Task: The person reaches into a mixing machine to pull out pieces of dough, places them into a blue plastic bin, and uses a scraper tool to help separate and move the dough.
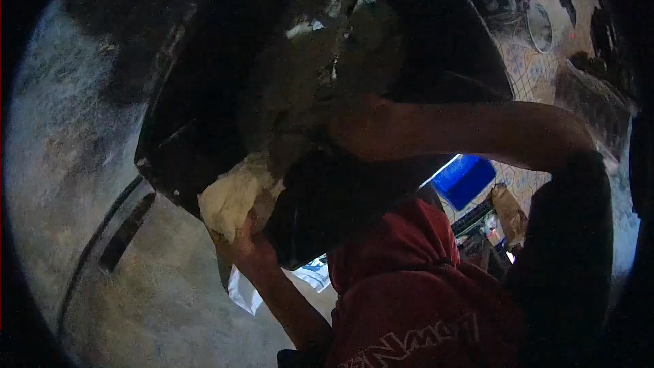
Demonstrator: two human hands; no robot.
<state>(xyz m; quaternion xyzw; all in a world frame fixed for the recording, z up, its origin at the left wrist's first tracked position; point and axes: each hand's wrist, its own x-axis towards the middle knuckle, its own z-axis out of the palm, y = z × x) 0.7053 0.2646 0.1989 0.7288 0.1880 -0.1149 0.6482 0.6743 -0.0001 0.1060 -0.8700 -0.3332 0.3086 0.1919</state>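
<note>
A large black object with a straight-edged outline (204,143) fills the middle; shadow hides what kind of thing it is. On its near left corner, my left hand (255,242) grips a pale, lumpy piece that looks like cloth or foam (231,197). My right arm comes across from the right, and my right hand (354,126) lies over the dark brownish middle of the object. Its fingers sink into shadow, so neither their pose nor anything in them can be made out. Small whitish torn patches (306,27) show farther up on the brownish area.
A blue box-like item (463,180) sits at the right on patterned flooring, beside a brown paper-like piece (509,215) and small clutter. White sheet-like material (244,293) shows below my left wrist. A dark strap or handle (127,232) lies along the left side over grey floor.
</note>
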